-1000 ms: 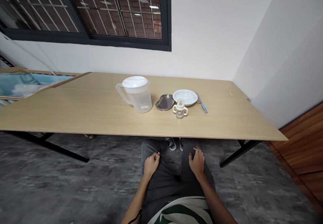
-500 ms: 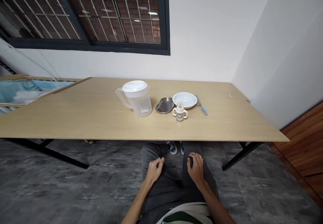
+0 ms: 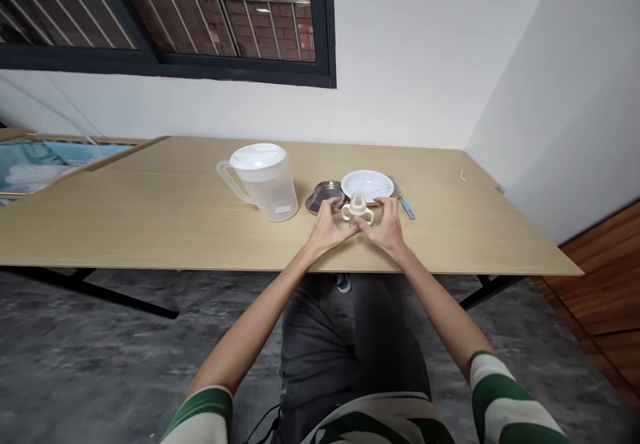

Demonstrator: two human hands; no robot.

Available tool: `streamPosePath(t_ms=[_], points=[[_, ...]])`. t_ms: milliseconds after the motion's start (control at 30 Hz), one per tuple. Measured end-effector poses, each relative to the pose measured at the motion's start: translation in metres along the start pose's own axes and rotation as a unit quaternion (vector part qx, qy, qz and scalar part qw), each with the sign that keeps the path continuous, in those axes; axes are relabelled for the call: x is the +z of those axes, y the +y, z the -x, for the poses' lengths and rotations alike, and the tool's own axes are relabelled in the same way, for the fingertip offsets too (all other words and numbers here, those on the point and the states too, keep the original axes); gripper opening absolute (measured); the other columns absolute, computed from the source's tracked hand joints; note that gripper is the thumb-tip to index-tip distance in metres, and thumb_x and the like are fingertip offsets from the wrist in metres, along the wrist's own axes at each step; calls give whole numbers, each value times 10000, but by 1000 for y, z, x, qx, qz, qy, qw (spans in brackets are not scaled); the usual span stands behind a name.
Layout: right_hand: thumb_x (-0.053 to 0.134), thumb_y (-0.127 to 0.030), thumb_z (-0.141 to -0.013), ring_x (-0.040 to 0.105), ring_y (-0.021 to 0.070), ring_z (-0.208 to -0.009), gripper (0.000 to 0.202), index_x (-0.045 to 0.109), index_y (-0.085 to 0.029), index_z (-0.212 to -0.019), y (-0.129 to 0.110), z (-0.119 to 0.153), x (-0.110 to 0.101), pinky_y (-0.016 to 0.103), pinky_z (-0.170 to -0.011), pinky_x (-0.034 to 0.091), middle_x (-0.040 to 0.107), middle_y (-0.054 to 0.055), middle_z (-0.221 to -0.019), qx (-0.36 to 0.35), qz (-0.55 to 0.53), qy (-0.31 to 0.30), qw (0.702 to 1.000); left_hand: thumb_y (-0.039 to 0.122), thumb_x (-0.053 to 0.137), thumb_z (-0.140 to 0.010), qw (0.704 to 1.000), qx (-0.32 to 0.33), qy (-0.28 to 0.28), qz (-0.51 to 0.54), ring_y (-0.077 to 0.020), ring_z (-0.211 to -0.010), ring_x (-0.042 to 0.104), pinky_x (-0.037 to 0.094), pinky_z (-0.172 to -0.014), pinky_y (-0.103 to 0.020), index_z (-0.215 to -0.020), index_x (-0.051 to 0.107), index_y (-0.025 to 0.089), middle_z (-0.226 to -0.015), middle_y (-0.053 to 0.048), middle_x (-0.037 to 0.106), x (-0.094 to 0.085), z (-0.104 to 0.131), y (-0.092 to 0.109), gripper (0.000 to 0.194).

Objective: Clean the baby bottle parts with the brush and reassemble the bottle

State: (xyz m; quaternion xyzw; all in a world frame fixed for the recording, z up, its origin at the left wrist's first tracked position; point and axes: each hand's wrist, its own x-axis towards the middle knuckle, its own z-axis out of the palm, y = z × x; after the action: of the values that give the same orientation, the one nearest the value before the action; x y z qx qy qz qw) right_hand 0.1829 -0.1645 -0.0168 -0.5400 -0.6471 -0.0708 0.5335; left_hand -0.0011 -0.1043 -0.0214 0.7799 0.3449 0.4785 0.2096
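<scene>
A small baby bottle [image 3: 358,208] with a clear teat and two cream handles stands upright near the front of the table. My left hand [image 3: 330,229] is at its left side, fingers curved and apart by the handle. On the other side, my right hand [image 3: 386,228] is held likewise, its fingers spread near the right handle. Both thumbs meet in front of the bottle's lower body and partly hide it. Whether they press on it is hard to see. Just behind are a white bowl [image 3: 367,180] and a shiny kidney-shaped metal tray [image 3: 320,197].
A lidded translucent pitcher [image 3: 273,191] stands left on the wooden table [image 3: 150,224]. A blue-handled utensil [image 3: 407,209] lies right of the bowl, its head partly hidden. A cot with blue bedding [image 3: 60,157] adjoins the table's left end. A white wall [image 3: 400,64] rises behind.
Both my hands have risen from my lap to the tabletop and come around the baby bottle. The view has tipped slightly downward. The objects on the table appear unmoved.
</scene>
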Motion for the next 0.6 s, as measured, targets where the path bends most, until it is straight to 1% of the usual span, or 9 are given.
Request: streamPosePath(t_ms=[33,100,167,233,300,367,467,533,600], points=[[685,-651,-823,604,247,-1017,657,534,-150,-1221,7,-14,6,394,-845,532,587,138,-1161,3,20,-29,999,361,879,-638,1000,-6,-11,13,-209,-1004,613,517,-936,-400,-1318,447,122,-1203,-140,596,8,-13,-6,840],[643,-711,-821,625,227,-911,655,580,-150,-1153,18,-34,16,366,-774,516,632,112,-1079,12,56,-74,996,281,863,-608,999,-19,-33,14,-216,-1002,626,519,-942,-410,-1318,464,110,-1168,-126,620,21,-31,-15,832],[626,-742,-815,629,209,-810,634,608,-161,-1068,23,-46,21,335,-723,484,669,72,-943,21,86,-116,989,243,836,-586,999,-30,-34,-2,-226,-979,633,519,-920,-405,-1234,534,117,-1117,-108,644,29,-40,-20,726],[631,-748,-812,641,208,-766,599,609,-181,-1003,22,-53,23,309,-697,449,690,52,-850,29,113,-172,978,254,797,-606,998,-43,-39,-6,-222,-931,640,520,-861,-374,-1132,586,143,-1058,-80,670,34,-43,-22,577],[631,-739,-825,671,226,-778,550,596,-207,-964,18,-57,23,300,-682,421,719,67,-847,34,138,-242,960,287,749,-649,995,-67,-67,14,-200,-854,644,509,-772,-319,-1048,611,164,-964,-37,693,37,-44,-24,440],[623,-747,-825,694,260,-804,544,580,-221,-956,14,-62,23,311,-672,403,738,89,-866,29,152,-284,946,319,718,-666,992,-81,-86,30,-180,-777,628,477,-698,-281,-924,624,165,-849,-9,686,41,-44,-26,314],[626,-744,-816,702,288,-790,537,563,-226,-943,15,-67,24,318,-646,373,741,100,-836,33,163,-299,940,321,698,-647,991,-81,-100,38,-145,-680,570,425,-623,-252,-769,600,163,-717,14,632,47,-45,-32,222],[642,-698,-819,688,275,-731,486,552,-228,-905,20,-67,26,312,-618,347,723,84,-770,32,160,-294,942,312,685,-621,991,-69,-106,40,-125,-643,525,402,-599,-240,-712,575,168,-670,27,594,50,-47,-36,203],[649,-634,-828,658,241,-666,423,536,-227,-858,27,-64,30,303,-598,329,697,62,-717,10,138,-281,950,321,670,-603,992,-52,-112,41,-116,-623,494,389,-588,-238,-668,543,176,-645,30,569,51,-48,-38,204]])
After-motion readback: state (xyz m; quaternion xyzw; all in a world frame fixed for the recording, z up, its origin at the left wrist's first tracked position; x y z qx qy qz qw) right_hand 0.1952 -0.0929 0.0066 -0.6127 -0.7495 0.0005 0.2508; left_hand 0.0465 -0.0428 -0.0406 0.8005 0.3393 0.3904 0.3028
